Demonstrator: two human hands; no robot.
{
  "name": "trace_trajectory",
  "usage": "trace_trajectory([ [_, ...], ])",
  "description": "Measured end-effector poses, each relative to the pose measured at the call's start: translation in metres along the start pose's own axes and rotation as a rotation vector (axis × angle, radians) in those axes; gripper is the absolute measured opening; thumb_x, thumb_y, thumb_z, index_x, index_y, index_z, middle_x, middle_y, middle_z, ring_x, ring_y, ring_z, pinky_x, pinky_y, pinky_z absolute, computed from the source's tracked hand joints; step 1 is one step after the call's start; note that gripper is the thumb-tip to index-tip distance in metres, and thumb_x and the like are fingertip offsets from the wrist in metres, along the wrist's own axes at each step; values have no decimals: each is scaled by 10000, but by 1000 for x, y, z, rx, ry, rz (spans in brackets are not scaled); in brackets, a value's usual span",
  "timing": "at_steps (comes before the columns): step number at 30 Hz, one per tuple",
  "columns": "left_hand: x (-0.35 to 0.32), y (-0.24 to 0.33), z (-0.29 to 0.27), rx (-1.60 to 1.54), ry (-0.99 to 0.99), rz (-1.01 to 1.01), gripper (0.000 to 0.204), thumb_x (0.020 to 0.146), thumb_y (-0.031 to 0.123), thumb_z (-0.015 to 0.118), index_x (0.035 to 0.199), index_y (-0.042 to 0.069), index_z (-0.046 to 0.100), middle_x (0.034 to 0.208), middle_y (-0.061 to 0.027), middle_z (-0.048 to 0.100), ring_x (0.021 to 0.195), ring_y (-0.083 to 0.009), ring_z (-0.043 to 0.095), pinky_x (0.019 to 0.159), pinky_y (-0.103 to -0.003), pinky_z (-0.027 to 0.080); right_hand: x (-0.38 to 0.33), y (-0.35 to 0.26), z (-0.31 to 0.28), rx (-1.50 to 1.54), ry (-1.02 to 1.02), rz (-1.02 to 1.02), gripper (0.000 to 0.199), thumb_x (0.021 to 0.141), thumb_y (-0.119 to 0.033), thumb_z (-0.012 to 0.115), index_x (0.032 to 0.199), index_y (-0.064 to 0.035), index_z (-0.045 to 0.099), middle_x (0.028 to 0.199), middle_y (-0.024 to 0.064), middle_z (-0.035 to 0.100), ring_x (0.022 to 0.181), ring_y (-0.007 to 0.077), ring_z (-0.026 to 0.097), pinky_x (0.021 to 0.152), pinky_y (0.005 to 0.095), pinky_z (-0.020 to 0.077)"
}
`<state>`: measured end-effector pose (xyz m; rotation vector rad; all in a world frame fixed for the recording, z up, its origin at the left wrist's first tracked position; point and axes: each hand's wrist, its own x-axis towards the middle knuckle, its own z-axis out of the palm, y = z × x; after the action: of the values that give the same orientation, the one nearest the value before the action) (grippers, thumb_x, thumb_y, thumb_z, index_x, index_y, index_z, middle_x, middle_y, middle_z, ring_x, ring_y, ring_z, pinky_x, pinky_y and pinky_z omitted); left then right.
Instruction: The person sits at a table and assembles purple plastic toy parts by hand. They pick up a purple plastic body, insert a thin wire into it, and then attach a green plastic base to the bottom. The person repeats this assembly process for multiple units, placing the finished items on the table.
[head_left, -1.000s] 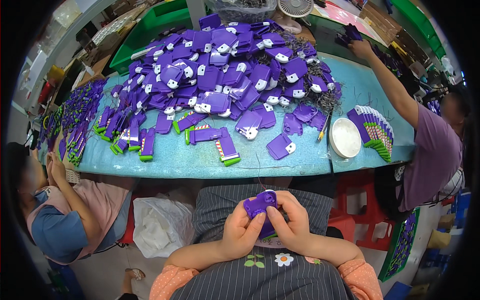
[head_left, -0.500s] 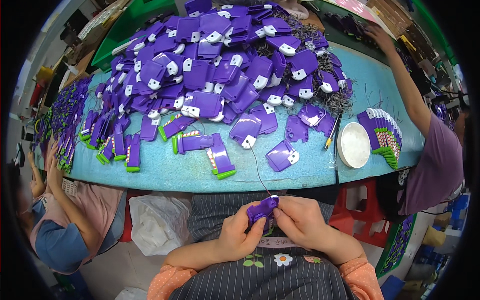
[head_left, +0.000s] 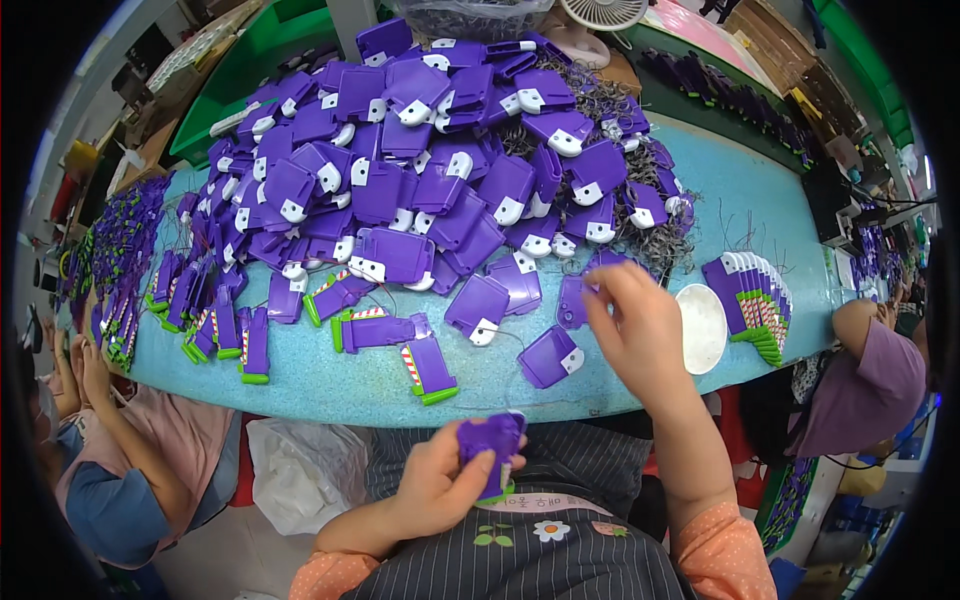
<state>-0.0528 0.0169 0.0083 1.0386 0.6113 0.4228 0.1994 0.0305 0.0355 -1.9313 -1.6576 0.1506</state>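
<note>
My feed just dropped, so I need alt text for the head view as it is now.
The person's left hand holds a purple plastic piece over their lap, while the right hand reaches over the blue table toward a purple part at the edge of a large pile of purple parts. A white dish sits right of that hand; other people sit at both sides.

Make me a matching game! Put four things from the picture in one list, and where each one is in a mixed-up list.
Things:
1. left hand
2. right hand
3. white dish
4. fan

Places:
A. far end of the table
B. just right of the reaching hand
C. over the lap, holding a purple piece
D. stretched out over the blue table

Pairs: 1-C, 2-D, 3-B, 4-A
</note>
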Motion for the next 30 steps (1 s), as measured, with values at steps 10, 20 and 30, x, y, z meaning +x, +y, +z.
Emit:
trace_trajectory([
  [10, -3, 6, -8, -141, 180, 144, 309, 953, 71, 427, 1245, -20, 381, 1126, -202, 574, 949, -261, 630, 819, -365, 525, 14, 2, 10, -89, 106, -215, 118, 736, -2, 614, 844, -20, 571, 843, 106, 562, 707, 192, 615, 576, 321, 490],
  [20, -15, -11, 21, -268, 7, -14, 306, 960, 78, 421, 1246, -17, 366, 1184, -213, 542, 1013, -285, 605, 873, -377, 502, -94, 31, -56, 515, 338, 349, 72, 790, 9, 660, 861, 20, 648, 631, 25, 565, 591, 63, 525, 515, 194, 399],
  [30, 8, -13, 39, -238, -132, -99, 335, 943, 39, 401, 1266, -15, 330, 1222, -255, 505, 1058, -320, 585, 884, -401, 502, -110, 61, -71, 105, 321, 310, 34, 775, 8, 651, 806, 23, 648, 683, 46, 531, 593, 97, 465, 523, 234, 331],
])
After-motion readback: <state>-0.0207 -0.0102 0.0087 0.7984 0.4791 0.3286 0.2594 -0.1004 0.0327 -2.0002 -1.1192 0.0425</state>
